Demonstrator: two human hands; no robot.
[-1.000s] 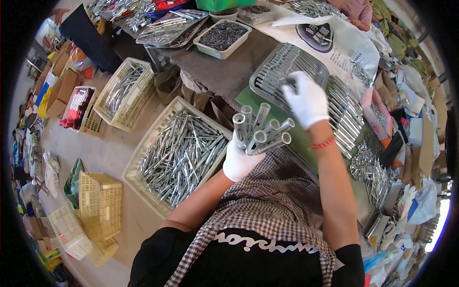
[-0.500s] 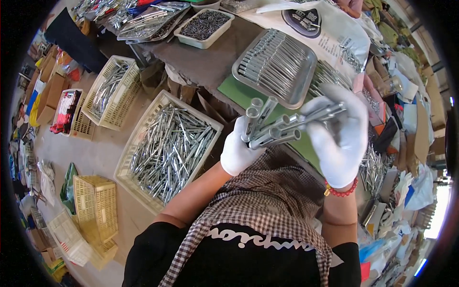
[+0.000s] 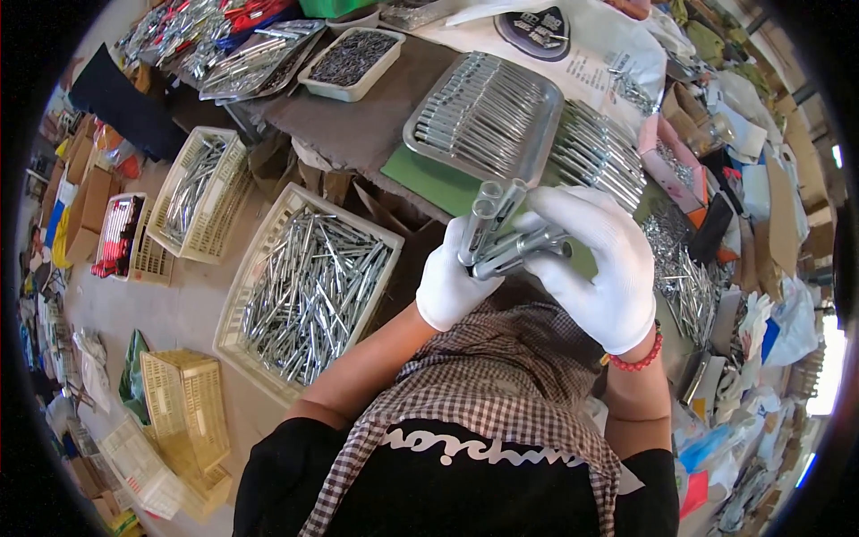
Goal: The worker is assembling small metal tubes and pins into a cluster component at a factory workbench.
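Observation:
My left hand, in a white glove, is closed around several shiny metal tubes. Some of them point up with their round hollow ends showing, while others lean to the right. White-gloved too, my right hand has its thumb below and its fingers above the right-leaning tubes, closed about their ends. Its palm side is partly hidden. Just beyond my hands, a metal tray holds a neat row of slim silver tubes. More silver rods lie side by side right of the tray.
At left, a cream plastic crate is full of loose metal rods; a smaller crate stands behind it. On the table are a white tub of small dark parts, a pink box and a printed white sack. Empty yellow baskets sit lower left.
My right hand has moved left and closer to my left hand. The two tubes that stuck out through its fingers no longer show there. The view has shifted slightly.

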